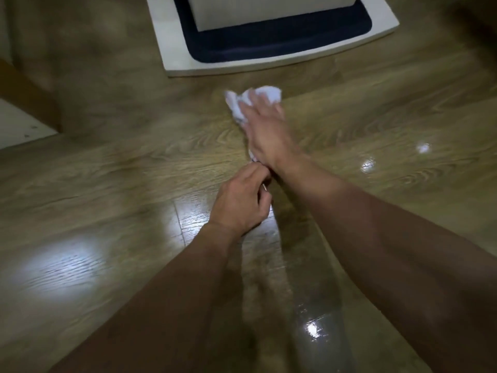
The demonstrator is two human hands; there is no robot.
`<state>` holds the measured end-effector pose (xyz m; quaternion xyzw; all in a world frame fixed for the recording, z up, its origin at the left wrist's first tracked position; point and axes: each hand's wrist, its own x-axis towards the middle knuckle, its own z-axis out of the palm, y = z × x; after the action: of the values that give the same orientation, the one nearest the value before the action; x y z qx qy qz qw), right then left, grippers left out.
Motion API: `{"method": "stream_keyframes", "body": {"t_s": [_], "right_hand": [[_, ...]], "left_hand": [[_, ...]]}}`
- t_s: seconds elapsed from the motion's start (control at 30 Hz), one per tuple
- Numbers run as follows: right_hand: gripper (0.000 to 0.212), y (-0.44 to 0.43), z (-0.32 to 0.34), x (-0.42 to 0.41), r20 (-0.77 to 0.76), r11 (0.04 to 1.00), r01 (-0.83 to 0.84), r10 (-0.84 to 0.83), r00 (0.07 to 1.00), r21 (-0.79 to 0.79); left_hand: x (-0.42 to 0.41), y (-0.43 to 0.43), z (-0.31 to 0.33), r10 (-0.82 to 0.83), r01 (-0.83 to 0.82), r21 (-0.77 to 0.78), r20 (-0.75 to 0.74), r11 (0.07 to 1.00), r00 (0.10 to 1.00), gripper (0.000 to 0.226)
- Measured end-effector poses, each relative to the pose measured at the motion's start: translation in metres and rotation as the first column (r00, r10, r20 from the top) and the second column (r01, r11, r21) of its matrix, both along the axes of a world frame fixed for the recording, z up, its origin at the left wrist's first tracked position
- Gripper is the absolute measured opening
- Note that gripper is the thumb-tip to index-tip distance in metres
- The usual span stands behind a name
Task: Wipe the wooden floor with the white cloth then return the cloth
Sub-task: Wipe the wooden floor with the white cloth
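Crouched over a glossy wooden floor (113,168), we work a white cloth (265,94) across the boards with both bare hands. At far left a pale panel (18,125) meets the planks under a dark wooden edge, well apart from the action.

Our left hand (240,200) sits nearer to us, knuckles up and fingers curled inward. It seems to pinch the near tail of the cloth, a sliver of white showing at the fingertips (265,185). We judge this grip is there to anchor the trailing end so the fabric stays stretched and does not bunch; the blur leaves us unable to say how firmly it is closed.

Just beyond it our right hand (265,130) lies flat and spread, palm down, pressing the cloth onto the floor. The arm reaches forward from the lower right, nearly straight, crossing close above the left wrist. Only crumpled folds show past the fingers; the rest is hidden under the palm. An open, flat hand spreads the pressure, which suits wiping better than a fist would.

Ahead, a white base (172,47) with a dark blue mat (269,47) stands near the cloth but not touching it. Bright reflections gleam on the boards to the right.
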<state>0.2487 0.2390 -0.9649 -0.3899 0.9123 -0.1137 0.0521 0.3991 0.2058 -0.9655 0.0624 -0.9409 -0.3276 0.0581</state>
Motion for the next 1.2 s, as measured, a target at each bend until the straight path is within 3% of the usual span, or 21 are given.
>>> {"method": "stream_keyframes", "body": {"t_s": [0.07, 0.13, 0.23, 0.33, 0.37, 0.43, 0.5, 0.63, 0.77, 0.9, 1.0, 1.1, 1.2], "right_hand": [[0.043, 0.011, 0.0, 0.009, 0.073, 0.977, -0.201, 0.205, 0.976, -0.068], [0.042, 0.049, -0.003, 0.0, 0.07, 0.95, -0.293, 0.301, 0.951, -0.109], [0.044, 0.089, -0.004, -0.037, -0.025, 0.994, -0.076, 0.074, 0.997, -0.08], [0.046, 0.041, -0.001, -0.047, -0.073, 0.962, 0.272, -0.273, 0.959, -0.026], [0.051, 0.017, -0.001, -0.038, -0.067, 0.96, 0.278, -0.277, 0.958, 0.004], [0.065, -0.024, -0.003, -0.003, -0.018, 0.993, 0.122, -0.122, 0.992, -0.009], [0.057, -0.04, -0.012, 0.046, -0.058, 0.991, -0.096, 0.091, 0.994, -0.091], [0.045, 0.021, -0.014, 0.1, 0.01, 0.952, -0.252, 0.258, 0.966, -0.174], [0.047, 0.084, -0.006, 0.069, 0.01, 0.972, -0.23, 0.23, 0.973, -0.058], [0.048, 0.053, -0.004, 0.063, -0.08, 0.992, -0.11, 0.115, 0.99, 0.064], [0.051, 0.007, -0.004, 0.088, -0.064, 0.999, -0.006, 0.009, 0.998, 0.049], [0.06, -0.034, -0.007, 0.154, -0.059, 0.978, -0.209, 0.209, 0.976, 0.007], [0.052, -0.028, -0.01, 0.234, -0.083, 0.867, -0.496, 0.491, 0.867, -0.053]], "left_hand": [[0.003, -0.003, 0.009, -0.01, 0.009, 0.021, 0.035, 1.0, 0.999, 0.031], [0.019, -0.022, 0.013, 0.074, -0.075, 0.02, 0.045, 0.997, 0.996, 0.037], [0.053, -0.055, 0.008, 0.197, -0.19, -0.087, 0.078, 0.978, 0.977, 0.043], [0.063, -0.062, 0.003, 0.252, -0.25, -0.049, 0.06, 0.967, 0.966, 0.042], [0.06, -0.061, 0.002, 0.295, -0.295, -0.015, 0.046, 0.955, 0.954, 0.04], [0.055, -0.059, 0.002, 0.329, -0.329, 0.026, 0.03, 0.944, 0.944, 0.041], [0.056, -0.059, 0.002, 0.379, -0.377, 0.081, 0.0, 0.923, 0.926, 0.04], [0.053, -0.058, 0.008, 0.437, -0.435, 0.189, 0.031, 0.881, 0.899, 0.04], [0.079, -0.058, 0.026, 0.435, -0.439, 0.052, 0.082, 0.897, 0.897, 0.038], [0.14, -0.071, 0.039, 0.583, -0.556, -0.176, 0.199, 0.812, 0.788, 0.029], [0.179, -0.079, 0.048, 0.646, -0.543, -0.356, 0.33, 0.76, 0.688, 0.03], [0.224, -0.08, 0.047, 0.589, -0.445, -0.389, 0.459, 0.807, 0.665, 0.049], [0.237, -0.087, 0.039, 0.5, -0.336, -0.371, 0.62, 0.866, 0.605, 0.064]]}}
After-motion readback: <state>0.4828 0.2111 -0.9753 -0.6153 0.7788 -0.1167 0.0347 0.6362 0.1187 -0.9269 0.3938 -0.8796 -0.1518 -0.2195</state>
